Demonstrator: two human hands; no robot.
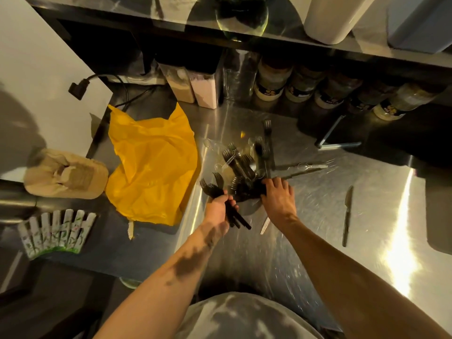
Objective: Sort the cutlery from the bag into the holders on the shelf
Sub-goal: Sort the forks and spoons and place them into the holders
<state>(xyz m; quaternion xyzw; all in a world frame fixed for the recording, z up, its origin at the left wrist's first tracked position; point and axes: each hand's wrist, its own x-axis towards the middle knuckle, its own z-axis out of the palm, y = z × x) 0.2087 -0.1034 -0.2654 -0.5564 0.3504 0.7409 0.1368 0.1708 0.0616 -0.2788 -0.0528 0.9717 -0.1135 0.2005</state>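
A pile of black plastic forks (241, 165), mixed with a few clear plastic spoons, lies on the steel counter (318, 216). My left hand (217, 207) grips a bunch of black forks (221, 199), tines pointing away, handles sticking out toward me. My right hand (277, 195) reaches into the near edge of the pile, fingers spread and touching the forks. The flattened yellow bag (151, 165) lies to the left of the pile. A clear spoon (310, 166) and a single black knife (346, 215) lie to the right.
A white fence-like holder (57, 232) and a brown paper holder (66, 173) sit at the left. Jars (300, 86) and two tall containers (193, 88) line the back under a dark shelf (244, 40). A plug and cable (78, 90) hang at the back left.
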